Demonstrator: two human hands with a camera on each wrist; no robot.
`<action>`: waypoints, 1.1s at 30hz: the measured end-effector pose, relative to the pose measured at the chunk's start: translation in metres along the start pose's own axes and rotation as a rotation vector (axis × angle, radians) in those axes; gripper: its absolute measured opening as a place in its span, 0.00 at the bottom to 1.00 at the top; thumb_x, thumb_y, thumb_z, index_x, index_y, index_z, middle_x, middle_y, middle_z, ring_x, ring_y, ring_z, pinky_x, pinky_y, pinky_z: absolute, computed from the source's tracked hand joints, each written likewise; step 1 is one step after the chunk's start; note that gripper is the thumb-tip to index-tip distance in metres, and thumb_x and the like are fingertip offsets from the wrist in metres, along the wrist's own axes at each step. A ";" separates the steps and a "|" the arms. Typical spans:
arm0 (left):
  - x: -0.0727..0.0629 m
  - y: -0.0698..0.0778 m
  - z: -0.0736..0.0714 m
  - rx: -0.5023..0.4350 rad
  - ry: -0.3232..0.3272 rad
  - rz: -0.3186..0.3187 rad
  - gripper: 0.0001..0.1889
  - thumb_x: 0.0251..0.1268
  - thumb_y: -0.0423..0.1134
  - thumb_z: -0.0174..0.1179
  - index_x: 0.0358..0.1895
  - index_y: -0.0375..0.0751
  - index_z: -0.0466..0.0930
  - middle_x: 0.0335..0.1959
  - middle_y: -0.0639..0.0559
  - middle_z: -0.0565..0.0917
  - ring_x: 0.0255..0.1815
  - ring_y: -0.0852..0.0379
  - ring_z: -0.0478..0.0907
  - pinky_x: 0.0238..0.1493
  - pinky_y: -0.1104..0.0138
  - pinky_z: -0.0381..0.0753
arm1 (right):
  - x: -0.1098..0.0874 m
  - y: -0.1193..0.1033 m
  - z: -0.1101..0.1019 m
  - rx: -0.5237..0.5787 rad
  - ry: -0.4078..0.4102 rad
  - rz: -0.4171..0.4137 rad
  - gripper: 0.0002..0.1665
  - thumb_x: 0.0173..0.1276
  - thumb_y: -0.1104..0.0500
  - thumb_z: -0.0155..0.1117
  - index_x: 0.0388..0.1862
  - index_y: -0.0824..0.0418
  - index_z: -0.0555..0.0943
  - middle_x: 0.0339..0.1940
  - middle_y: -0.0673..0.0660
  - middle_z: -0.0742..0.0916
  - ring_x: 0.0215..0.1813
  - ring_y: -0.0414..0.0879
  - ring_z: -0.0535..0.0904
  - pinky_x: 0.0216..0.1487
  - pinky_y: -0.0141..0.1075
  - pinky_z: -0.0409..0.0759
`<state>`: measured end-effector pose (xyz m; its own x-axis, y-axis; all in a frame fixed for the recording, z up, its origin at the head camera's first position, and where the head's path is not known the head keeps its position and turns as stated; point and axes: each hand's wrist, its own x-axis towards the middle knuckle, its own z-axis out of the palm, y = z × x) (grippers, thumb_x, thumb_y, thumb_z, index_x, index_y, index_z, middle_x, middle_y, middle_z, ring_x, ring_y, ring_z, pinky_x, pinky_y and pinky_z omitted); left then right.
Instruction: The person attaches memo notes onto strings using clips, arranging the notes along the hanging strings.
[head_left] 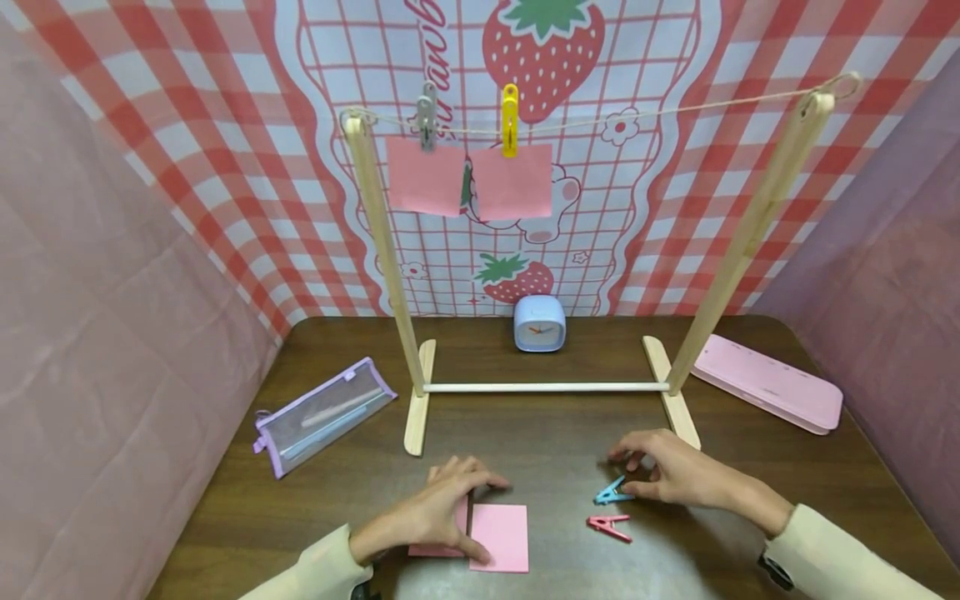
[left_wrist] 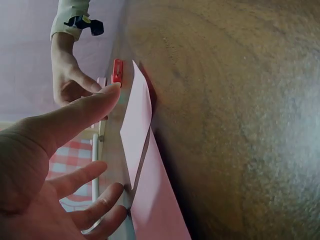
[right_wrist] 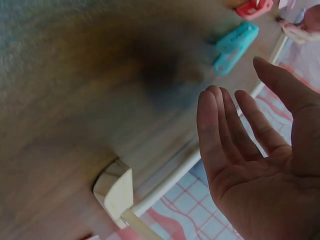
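My left hand [head_left: 442, 504] is spread over two pink paper squares [head_left: 504, 542] lying side by side on the table, its thumb and fingers apart. In the left wrist view the near paper [left_wrist: 155, 195] shows beside the fingers, nothing held. My right hand [head_left: 686, 471] hovers by a blue clothespin [head_left: 612, 492]; in the right wrist view the fingers are loosely extended and the blue clothespin [right_wrist: 236, 46] lies beyond the fingertips. A red clothespin [head_left: 609, 527] rests just in front of the blue one. Two pink sheets [head_left: 513, 185] hang from a string by a grey clothespin [head_left: 427, 117] and a yellow clothespin [head_left: 510, 121].
A wooden frame [head_left: 386, 258] with a white crossbar [head_left: 547, 387] carries the string [head_left: 675, 110] across the back. Left of it lies a purple mesh pencil pouch [head_left: 322, 417]; to the right, a pink case [head_left: 772, 383]. A small clock [head_left: 539, 323] stands by the patterned backdrop.
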<state>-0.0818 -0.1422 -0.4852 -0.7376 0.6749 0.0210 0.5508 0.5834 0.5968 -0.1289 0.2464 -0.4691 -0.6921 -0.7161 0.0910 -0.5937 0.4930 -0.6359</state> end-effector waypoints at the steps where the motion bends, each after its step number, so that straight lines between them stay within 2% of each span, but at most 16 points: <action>1: 0.000 0.000 0.000 0.009 0.000 0.006 0.44 0.35 0.52 0.87 0.64 0.52 0.80 0.54 0.54 0.82 0.56 0.61 0.71 0.55 0.68 0.64 | 0.000 0.001 0.002 0.004 -0.002 -0.005 0.21 0.62 0.60 0.79 0.53 0.63 0.85 0.43 0.55 0.90 0.41 0.41 0.86 0.31 0.29 0.85; 9: -0.002 0.001 0.002 0.010 0.008 -0.002 0.42 0.35 0.52 0.88 0.62 0.53 0.82 0.53 0.56 0.82 0.55 0.62 0.71 0.52 0.69 0.61 | -0.004 0.004 0.011 0.011 0.019 -0.059 0.24 0.58 0.61 0.82 0.53 0.60 0.85 0.41 0.53 0.89 0.40 0.38 0.83 0.29 0.28 0.83; 17: -0.003 0.003 0.007 0.011 0.045 -0.002 0.37 0.34 0.47 0.87 0.57 0.54 0.85 0.55 0.56 0.81 0.56 0.59 0.71 0.53 0.65 0.62 | -0.006 0.006 0.015 -0.004 0.036 -0.047 0.23 0.57 0.62 0.82 0.51 0.60 0.86 0.40 0.51 0.88 0.40 0.37 0.82 0.29 0.27 0.83; 25: -0.004 0.002 0.009 0.027 0.029 -0.045 0.33 0.34 0.44 0.87 0.54 0.55 0.87 0.54 0.58 0.79 0.57 0.59 0.70 0.55 0.63 0.61 | -0.006 0.008 0.019 -0.012 0.064 -0.055 0.20 0.57 0.62 0.82 0.48 0.58 0.86 0.38 0.49 0.87 0.38 0.36 0.81 0.29 0.26 0.82; 33: -0.006 0.004 0.010 0.034 0.039 -0.054 0.32 0.34 0.44 0.87 0.51 0.55 0.88 0.56 0.56 0.80 0.58 0.58 0.70 0.55 0.63 0.63 | -0.006 0.010 0.022 -0.040 0.091 -0.044 0.16 0.56 0.60 0.83 0.42 0.55 0.86 0.36 0.47 0.86 0.37 0.35 0.79 0.28 0.25 0.80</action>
<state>-0.0715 -0.1389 -0.4912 -0.7809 0.6243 0.0211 0.5221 0.6338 0.5707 -0.1214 0.2444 -0.4929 -0.6984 -0.6904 0.1887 -0.6389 0.4826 -0.5991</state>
